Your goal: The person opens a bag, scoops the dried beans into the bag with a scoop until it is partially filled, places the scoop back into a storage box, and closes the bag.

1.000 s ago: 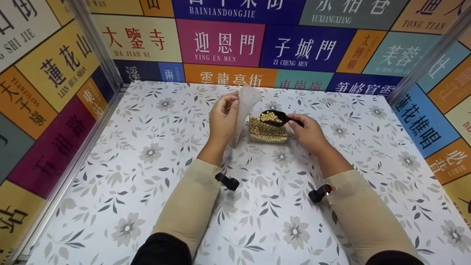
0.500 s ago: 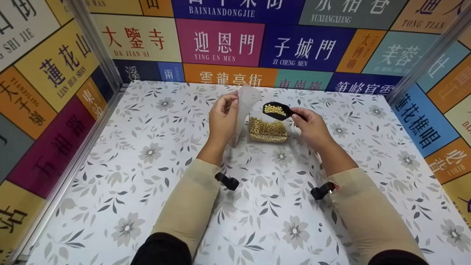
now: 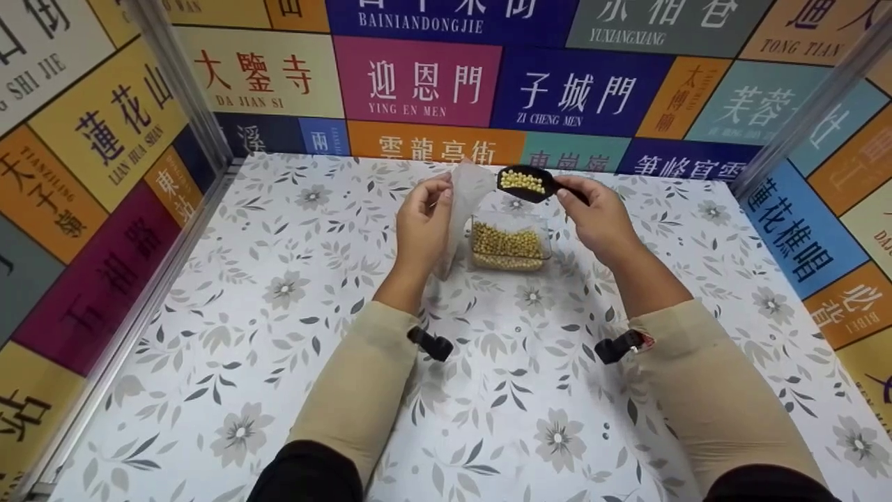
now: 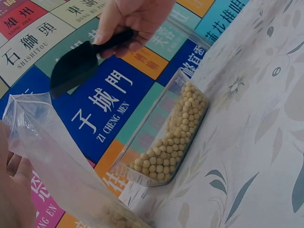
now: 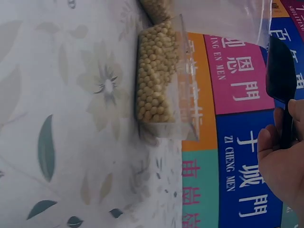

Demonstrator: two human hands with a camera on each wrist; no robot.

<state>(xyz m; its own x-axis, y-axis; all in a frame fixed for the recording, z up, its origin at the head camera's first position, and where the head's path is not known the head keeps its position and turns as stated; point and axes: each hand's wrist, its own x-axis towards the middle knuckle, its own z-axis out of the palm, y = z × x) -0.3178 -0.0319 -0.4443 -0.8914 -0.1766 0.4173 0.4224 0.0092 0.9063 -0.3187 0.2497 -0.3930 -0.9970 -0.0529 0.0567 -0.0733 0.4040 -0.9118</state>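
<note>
Some open room separates the scoop (image 4: 76, 69) from the container rim (image 5: 168, 130).

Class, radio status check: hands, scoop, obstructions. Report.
Left hand gripping plastic bag. Right hand holding black scoop, loaded with soybeans, near bag's top. No obstruction visible between them.

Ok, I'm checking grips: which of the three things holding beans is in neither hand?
The clear box, standing on the table; the left hand holds the bag, the right hand the black scoop.
</note>
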